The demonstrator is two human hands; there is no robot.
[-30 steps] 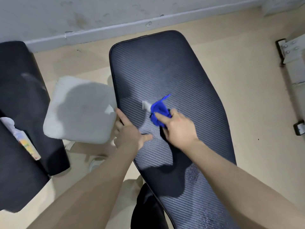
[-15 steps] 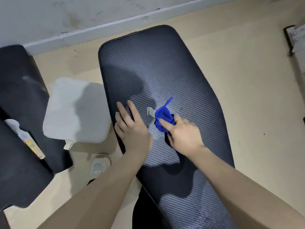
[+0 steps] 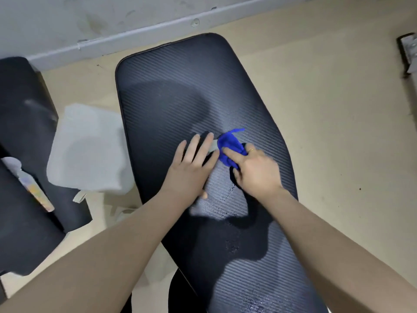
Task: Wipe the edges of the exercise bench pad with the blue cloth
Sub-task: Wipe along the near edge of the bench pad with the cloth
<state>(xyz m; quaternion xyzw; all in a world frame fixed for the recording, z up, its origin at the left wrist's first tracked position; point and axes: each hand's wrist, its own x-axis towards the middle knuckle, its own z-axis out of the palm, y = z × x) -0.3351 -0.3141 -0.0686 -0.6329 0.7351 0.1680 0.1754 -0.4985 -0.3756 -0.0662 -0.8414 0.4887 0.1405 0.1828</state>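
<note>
Around the black ribbed exercise bench pad (image 3: pixel 180 91), its far half lies bare, as does the beige floor (image 3: pixel 327 109) along its right edge. Left of the pad a white square cushion (image 3: pixel 85 150) sits close against the edge, with black padded equipment (image 3: pixel 24 123) beyond. A grey metal bracket (image 3: pixel 408 53) stands far right

I'm seeing the bench pad (image 3: pixel 180 91) looking like ribbed, faintly glossy vinyl, damp-speckled at lower right; the blue cloth (image 3: pixel 229 144) is looking soft, fuzzy.

no readable text anywhere; the bottle's (image 3: pixel 36 190) label is too blurred to read.
</note>
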